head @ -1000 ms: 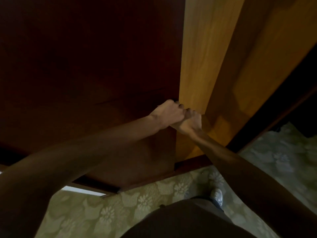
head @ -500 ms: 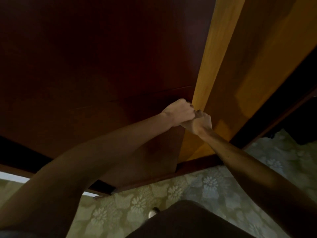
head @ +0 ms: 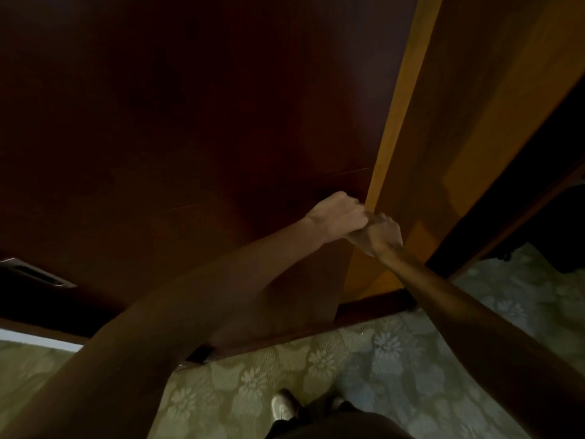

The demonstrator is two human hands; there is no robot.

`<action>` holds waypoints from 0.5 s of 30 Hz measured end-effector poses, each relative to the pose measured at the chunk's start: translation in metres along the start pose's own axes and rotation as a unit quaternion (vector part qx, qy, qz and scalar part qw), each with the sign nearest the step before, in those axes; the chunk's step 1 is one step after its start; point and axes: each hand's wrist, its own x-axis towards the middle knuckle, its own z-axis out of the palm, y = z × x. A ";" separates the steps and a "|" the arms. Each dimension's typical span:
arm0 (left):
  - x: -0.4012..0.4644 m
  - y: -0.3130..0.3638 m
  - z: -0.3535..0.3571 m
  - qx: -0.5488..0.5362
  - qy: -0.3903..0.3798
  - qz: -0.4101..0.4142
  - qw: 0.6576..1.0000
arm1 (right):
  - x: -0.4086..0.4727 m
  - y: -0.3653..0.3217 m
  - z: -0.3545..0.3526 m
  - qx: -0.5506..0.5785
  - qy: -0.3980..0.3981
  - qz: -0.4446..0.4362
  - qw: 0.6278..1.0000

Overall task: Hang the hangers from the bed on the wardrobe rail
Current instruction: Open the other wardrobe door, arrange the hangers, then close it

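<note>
1. Left hand [head: 337, 215] and right hand [head: 378, 234] meet, both clenched, at the dark brown wooden wardrobe door [head: 221, 122] edge, likely to work it; what they clasp is hidden.
2. Hangers, bed and rail are out of view.

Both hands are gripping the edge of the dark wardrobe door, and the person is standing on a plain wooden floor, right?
Not quite. The left hand and right hand do grip the dark wardrobe door edge, but the head view shows a floral-patterned floor, not plain wood.
</note>
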 end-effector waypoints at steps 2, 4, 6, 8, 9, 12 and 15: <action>-0.009 0.002 0.005 -0.038 0.032 -0.029 0.998 | 0.003 0.008 0.002 0.010 -0.005 0.021 1.000; -0.028 0.004 0.015 -0.087 0.053 -0.083 0.991 | -0.001 0.012 0.005 0.033 0.007 0.040 0.999; -0.057 0.004 0.027 -0.153 0.062 -0.161 0.973 | -0.013 0.012 0.014 0.046 0.011 0.050 0.998; -0.095 0.001 0.040 -0.208 0.068 -0.238 0.946 | -0.027 0.002 0.028 0.036 -0.023 0.040 0.998; -0.116 0.000 0.047 -0.230 0.071 -0.271 0.932 | -0.033 -0.006 0.037 0.032 -0.048 0.025 0.998; -0.179 -0.005 0.065 -0.265 0.074 -0.351 0.895 | -0.052 -0.052 0.056 0.033 -0.106 -0.047 0.993; -0.244 -0.008 0.082 -0.275 0.067 -0.454 0.845 | -0.064 -0.116 0.068 0.065 -0.132 -0.114 0.982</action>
